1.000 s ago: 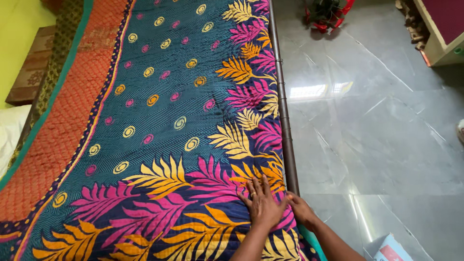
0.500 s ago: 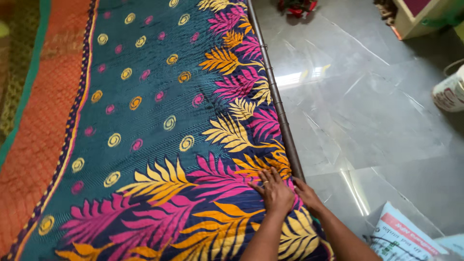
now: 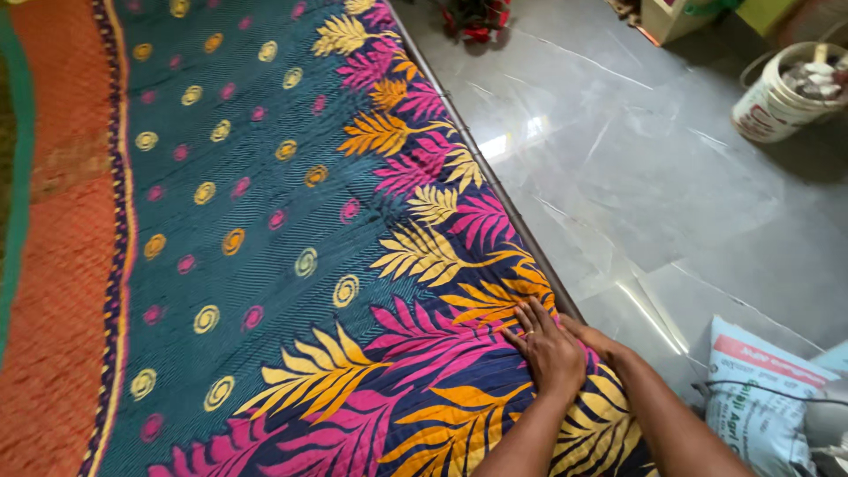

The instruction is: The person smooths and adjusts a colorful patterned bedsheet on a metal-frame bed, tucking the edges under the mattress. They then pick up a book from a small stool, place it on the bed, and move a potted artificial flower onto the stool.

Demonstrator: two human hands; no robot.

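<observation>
left hand (image 3: 549,351): flat, fingers spread on quilt (image 3: 265,221) | right hand (image 3: 594,340): at quilt edge, grip unclear

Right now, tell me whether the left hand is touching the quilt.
Touching. The head view shows the left hand lying flat, fingers spread, pressed on the leaf-patterned quilt near its edge.

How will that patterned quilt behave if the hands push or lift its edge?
Likely floppy: the quilt drapes over the bed rail and lies flat under the left hand. Its stitched, padded look suggests some weight. It would probably bunch or slide, not hold shape.
</observation>
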